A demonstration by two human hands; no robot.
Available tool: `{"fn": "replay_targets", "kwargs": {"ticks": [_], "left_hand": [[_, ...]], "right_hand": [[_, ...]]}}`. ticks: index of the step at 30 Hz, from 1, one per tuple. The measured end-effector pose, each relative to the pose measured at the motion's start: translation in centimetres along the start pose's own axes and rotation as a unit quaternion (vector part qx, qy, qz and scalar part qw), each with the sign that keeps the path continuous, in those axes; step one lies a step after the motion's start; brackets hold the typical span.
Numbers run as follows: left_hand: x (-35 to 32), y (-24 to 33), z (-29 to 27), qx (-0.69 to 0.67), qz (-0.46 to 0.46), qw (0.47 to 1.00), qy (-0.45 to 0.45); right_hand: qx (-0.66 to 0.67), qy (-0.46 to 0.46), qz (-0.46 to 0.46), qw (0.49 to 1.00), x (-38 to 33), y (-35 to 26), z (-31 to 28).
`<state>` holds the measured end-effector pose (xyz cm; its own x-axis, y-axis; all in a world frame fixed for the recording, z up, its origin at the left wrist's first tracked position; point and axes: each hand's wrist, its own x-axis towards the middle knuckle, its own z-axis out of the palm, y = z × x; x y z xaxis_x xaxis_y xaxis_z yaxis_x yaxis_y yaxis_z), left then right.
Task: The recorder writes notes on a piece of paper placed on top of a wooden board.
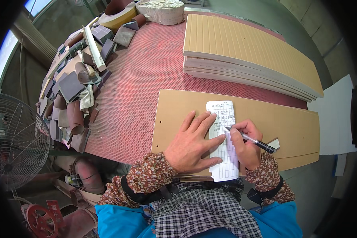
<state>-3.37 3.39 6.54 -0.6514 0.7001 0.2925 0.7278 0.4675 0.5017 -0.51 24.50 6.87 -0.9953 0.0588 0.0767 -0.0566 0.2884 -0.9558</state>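
Observation:
A narrow white sheet of gridded paper [225, 162] with handwritten lines on its upper part lies on a flat brown board [281, 115]. My left hand [194, 144] is spread flat, its fingers across the paper's left side and the rest over the board. In my right hand [246, 146] I grip a pen [261, 145] with a clear barrel and black end. The pen's tip is at the paper, just below the written lines. Beside the pen's end a small pale piece [274, 144] lies on the board. Two small dark holes show near the board's left edge.
A stack of grooved tan panels [246, 39] stands beyond the board on the red-patterned table [127, 83]. Sanding blocks and abrasive rolls [71, 87] pile up at left, with a large yellowish ring [117, 20] behind. A caged fan [18, 139] stands at far left.

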Motion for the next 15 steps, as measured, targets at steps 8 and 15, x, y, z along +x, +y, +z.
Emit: {"fn": "replay_targets", "kwargs": {"ticks": [8, 15], "left_hand": [[0.01, 0.06, -0.05, 0.002, -0.002, 1.0, -0.001], [0.01, 0.01, -0.15, 0.003, 0.002, 1.0, -0.003]], "right_hand": [[0.042, -0.017, 0.045, 0.998, -0.09, 0.28, 0.02], [0.032, -0.023, 0.032, 0.999, -0.05, 0.26, -0.01]]}}
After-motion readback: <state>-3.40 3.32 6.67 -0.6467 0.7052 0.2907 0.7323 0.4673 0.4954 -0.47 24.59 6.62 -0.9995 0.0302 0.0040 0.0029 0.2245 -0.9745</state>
